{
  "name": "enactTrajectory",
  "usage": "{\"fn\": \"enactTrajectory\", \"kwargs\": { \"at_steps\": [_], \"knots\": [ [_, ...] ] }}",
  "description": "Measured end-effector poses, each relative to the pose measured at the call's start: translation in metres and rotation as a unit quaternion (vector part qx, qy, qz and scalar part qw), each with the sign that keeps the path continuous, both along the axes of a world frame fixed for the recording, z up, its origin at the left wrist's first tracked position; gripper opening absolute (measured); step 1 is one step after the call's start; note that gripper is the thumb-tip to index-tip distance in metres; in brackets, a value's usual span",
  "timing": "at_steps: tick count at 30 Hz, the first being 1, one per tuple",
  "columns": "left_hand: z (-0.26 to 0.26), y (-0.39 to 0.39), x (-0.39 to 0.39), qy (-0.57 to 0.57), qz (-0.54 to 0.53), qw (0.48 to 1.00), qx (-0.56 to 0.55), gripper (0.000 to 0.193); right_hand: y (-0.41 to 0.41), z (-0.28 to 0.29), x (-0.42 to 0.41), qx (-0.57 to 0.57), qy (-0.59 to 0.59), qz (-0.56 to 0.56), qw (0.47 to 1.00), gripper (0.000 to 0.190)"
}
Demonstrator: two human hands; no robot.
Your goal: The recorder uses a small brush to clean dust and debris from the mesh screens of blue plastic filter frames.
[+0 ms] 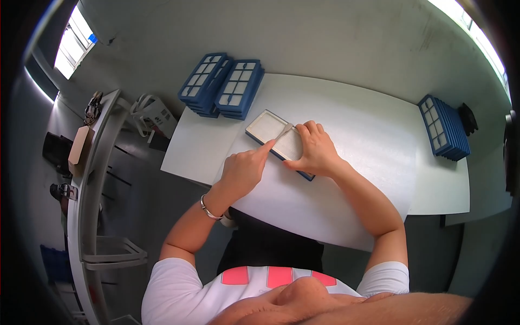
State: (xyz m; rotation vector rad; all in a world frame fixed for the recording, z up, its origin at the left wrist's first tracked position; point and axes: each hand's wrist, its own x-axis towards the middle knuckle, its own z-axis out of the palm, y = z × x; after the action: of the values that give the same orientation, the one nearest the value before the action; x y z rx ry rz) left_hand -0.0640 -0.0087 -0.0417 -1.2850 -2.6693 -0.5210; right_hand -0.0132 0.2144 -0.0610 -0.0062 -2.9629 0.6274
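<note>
A rectangular pleated air filter (266,125) with a dark blue frame lies on the white table, its cream pleated face up. My left hand (247,170) grips a slim, light-coloured tool (285,130) with a flared end, perhaps a small spatula. The index finger stretches along its handle. The flared end lies over the filter's face near its far long edge. My right hand (316,148) spans the filter's near right part, thumb at the front edge and fingers at the far edge. It hides much of that end.
Stacks of blue-framed filters (239,83) stand at the table's (357,109) back left. More filters (443,128) stand in a row at the right, beside a black object (468,118). Leftwards are a white bag (153,113) and a side table with a cardboard box (80,148).
</note>
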Motion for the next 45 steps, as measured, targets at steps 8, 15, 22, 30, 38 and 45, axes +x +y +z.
{"fn": "enactTrajectory", "kwargs": {
  "at_steps": [8, 15, 22, 30, 38, 45],
  "knots": [
    [-0.022, 0.001, -0.015, 0.057, -0.016, 0.997, 0.055, 0.043, -0.003, 0.003, 0.000, 0.005, 0.005, 0.016, 1.000, 0.096],
    [0.001, -0.016, 0.003, -0.021, 0.000, 0.999, -0.028, 0.043, 0.001, 0.001, 0.000, 0.016, 0.003, 0.034, 0.999, 0.096],
    [-0.002, -0.009, -0.001, -0.014, -0.020, 0.999, 0.022, 0.043, 0.000, 0.000, 0.000, 0.005, 0.006, 0.015, 1.000, 0.097],
    [0.020, -0.023, 0.010, -0.021, 0.009, 0.998, -0.059, 0.044, -0.002, 0.003, 0.000, 0.016, -0.002, 0.025, 1.000, 0.096],
    [0.040, -0.031, 0.021, -0.011, 0.018, 0.987, -0.158, 0.042, -0.003, 0.004, 0.003, 0.016, -0.012, 0.002, 1.000, 0.096],
    [0.040, -0.023, 0.009, 0.015, -0.003, 0.992, -0.124, 0.037, -0.003, 0.000, 0.001, 0.003, -0.003, 0.004, 1.000, 0.097]
  ]
}}
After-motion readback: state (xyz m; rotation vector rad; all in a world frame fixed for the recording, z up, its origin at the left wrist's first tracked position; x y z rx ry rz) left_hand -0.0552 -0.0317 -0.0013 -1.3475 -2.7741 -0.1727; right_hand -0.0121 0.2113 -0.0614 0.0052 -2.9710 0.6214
